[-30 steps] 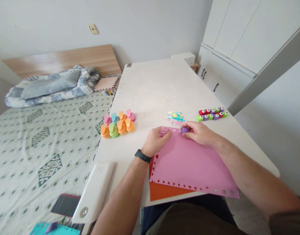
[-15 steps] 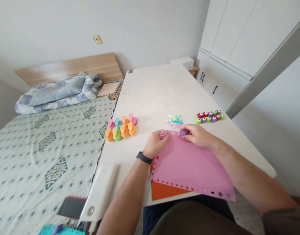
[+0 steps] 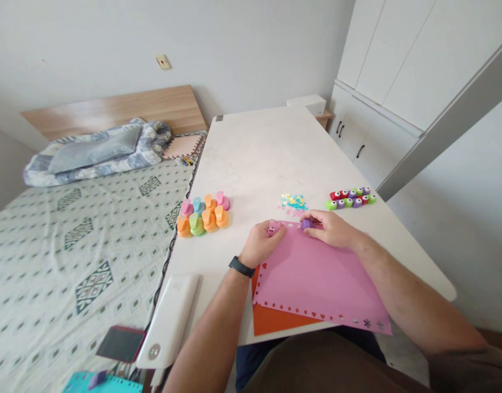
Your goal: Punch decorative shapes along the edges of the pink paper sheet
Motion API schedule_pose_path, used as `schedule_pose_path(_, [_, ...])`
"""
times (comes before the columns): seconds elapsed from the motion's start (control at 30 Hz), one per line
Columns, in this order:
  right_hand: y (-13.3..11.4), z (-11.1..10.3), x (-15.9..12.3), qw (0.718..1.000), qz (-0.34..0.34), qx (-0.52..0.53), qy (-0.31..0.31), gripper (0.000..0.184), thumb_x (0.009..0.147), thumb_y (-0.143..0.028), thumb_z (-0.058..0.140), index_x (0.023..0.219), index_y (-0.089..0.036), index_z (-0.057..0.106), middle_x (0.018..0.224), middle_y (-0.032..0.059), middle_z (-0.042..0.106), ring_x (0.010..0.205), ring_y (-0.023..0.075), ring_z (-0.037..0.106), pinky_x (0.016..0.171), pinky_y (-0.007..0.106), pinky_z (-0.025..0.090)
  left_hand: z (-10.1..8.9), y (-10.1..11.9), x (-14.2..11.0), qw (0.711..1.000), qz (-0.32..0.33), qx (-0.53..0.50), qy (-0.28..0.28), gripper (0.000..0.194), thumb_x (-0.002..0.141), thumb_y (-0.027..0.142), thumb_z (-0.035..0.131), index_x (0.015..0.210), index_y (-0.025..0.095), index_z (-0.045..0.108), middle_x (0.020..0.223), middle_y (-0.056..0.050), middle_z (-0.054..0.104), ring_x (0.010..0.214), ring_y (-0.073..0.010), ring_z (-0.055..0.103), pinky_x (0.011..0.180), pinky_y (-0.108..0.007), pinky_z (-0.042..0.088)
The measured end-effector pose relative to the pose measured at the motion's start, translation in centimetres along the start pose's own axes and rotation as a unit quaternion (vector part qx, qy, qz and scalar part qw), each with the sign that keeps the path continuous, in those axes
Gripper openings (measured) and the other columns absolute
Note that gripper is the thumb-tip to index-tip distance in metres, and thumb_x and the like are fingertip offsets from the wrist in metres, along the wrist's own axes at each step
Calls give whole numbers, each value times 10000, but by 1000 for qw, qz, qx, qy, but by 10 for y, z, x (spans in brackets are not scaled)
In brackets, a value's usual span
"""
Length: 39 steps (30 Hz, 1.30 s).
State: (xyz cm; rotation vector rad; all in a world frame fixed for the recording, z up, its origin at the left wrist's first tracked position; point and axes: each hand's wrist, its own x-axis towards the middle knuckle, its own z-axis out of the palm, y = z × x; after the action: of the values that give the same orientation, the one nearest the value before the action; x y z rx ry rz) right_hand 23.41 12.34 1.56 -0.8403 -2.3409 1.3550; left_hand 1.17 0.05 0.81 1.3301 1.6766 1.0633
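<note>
Pink paper (image 3: 320,273) lies at the table's near side, with punched hearts, flowers and other shapes along its left and near edges. Beneath it, orange paper (image 3: 279,321) shows at the near left. My left hand (image 3: 264,241) pinches the pink sheet's far left corner between thumb and fingers. A purple craft punch (image 3: 306,224) sits in my right hand (image 3: 330,228), on the sheet's far edge. My fingers hide part of the punch. Just beyond it is a small heap of yellow, blue and pink paper cutouts (image 3: 293,203).
Several large lever punches (image 3: 208,219) stand in two rows at the left. Small red, green and purple punches (image 3: 351,198) line up at the right. A white elongated device (image 3: 169,319) rests on the table's left edge, beside a bed (image 3: 123,218) holding a dark tablet (image 3: 122,344).
Both hands keep their grips on the paper and the punch. The pink sheet's near right corner has shifted very slightly left. The view has moved a little.
</note>
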Motion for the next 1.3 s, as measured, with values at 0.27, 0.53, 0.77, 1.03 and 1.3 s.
schedule_pose_path(0.27, [4, -5, 1, 999, 0, 32, -31, 272, 909, -334, 677, 1153, -213, 688, 1059, 47, 724, 958, 228, 667, 889, 361, 518, -1, 2, -1, 1000, -2, 13, -6, 334, 926, 467, 595, 785, 164, 608, 700, 8, 569, 627, -107, 486, 581, -215, 369])
schedule_pose_path(0.53, [6, -5, 0, 999, -20, 22, -40, 335, 919, -337, 672, 1235, -227, 673, 1199, 60, 717, 1088, 247, 674, 985, 384, 509, -1, 1, -1, 1000, 5, 14, -1, 323, 921, 451, 600, 770, 166, 608, 688, 11, 572, 619, -106, 477, 574, -216, 362])
schedule_pose_path(0.77, [4, -2, -1, 999, -23, 1, -37, 379, 855, -298, 735, 1220, -215, 676, 1196, 78, 719, 1082, 253, 688, 993, 390, 523, 1, -5, 0, 1000, 0, 1, -6, 346, 913, 477, 608, 789, 157, 651, 710, -17, 619, 635, -124, 519, 559, -226, 361])
schedule_pose_path(1.03, [-2, 0, -1, 997, -41, -66, -18, 371, 882, -320, 712, 1240, -224, 700, 1205, 98, 704, 1044, 252, 696, 947, 389, 556, 1, 0, -3, 997, -30, -60, -24, 351, 861, 499, 666, 798, 154, 681, 700, -16, 639, 594, -120, 526, 535, -229, 366])
schedule_pose_path(1.3, [-4, 1, -1, 985, -89, -145, 4, 382, 887, -278, 696, 1265, -224, 706, 1246, 139, 667, 1132, 285, 662, 1025, 450, 523, -1, -4, -2, 998, -45, -30, -42, 345, 888, 489, 627, 820, 153, 666, 727, -11, 640, 609, -114, 530, 539, -223, 360])
